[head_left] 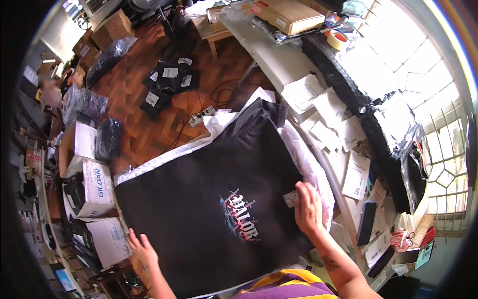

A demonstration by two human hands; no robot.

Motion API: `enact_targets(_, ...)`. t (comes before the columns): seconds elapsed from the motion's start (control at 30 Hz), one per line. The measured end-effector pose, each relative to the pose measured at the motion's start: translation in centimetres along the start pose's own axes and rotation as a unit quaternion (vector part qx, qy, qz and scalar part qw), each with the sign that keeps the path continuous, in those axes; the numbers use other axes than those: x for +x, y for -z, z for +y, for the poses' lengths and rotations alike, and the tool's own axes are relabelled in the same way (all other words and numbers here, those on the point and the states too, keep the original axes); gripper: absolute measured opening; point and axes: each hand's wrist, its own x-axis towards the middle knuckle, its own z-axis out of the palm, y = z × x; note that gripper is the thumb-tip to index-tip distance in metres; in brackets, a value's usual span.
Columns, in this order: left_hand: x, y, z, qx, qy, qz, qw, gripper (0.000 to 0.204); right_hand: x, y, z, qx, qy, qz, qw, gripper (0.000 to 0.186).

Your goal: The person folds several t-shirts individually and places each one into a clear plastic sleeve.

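Observation:
A black garment [184, 209], probably a shirt, is spread flat in front of me, with a coloured logo print [240, 217] near its middle. White material [323, 187] shows from beneath its far and right edges. At the garment's lower left edge, my left hand [143, 248] is open with its fingers apart. My right hand [308, 209] rests on the right edge, fingers stretched out over the cloth. Just beside those fingertips is a small pale label [291, 199]; whether they touch it is unclear. The garment's far end is bunched into folds.
Along the right runs a long table [269, 55] with loose printed sheets [326, 134], black plastic wrapping [343, 79], a tape roll [337, 40] and scissors [409, 238]. White cartons [97, 187] stand at left. Several black parcels [169, 79] and a power strip [201, 115] lie on the wooden floor.

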Motion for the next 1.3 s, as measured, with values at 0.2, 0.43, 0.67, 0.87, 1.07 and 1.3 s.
enact_targets(0.2,-0.2,-0.9,-1.5,-0.040,0.032,0.116,0.992,0.052,-0.4,-3.9,2.6,0.036,-0.120,0.143,0.982,0.033)
enact_targets(0.43,-1.7,-2.6,-5.0,0.042,0.084,0.129,0.987,0.053,0.5,-5.5,3.8,0.020,-0.066,0.165,0.984,0.029)
enact_targets(0.67,-4.1,-1.8,-8.5,0.064,0.066,0.162,0.983,0.056,4.7,-3.1,6.0,0.287,-0.192,-0.042,0.937,0.056)
enact_targets(0.87,-7.0,2.2,9.5,0.064,-0.081,0.291,0.951,0.042,5.6,-3.3,10.6,0.471,-0.165,-0.097,0.861,0.043)
enact_targets(1.07,-13.7,-0.1,34.8,-0.365,-0.402,-0.046,0.838,0.021,4.8,-2.0,8.9,0.490,-0.167,-0.139,0.844,0.051)
enact_targets(1.3,-14.7,-5.5,42.8,-0.308,-0.498,0.009,0.811,0.011,5.6,-3.0,10.0,0.540,-0.201,-0.138,0.806,0.021)
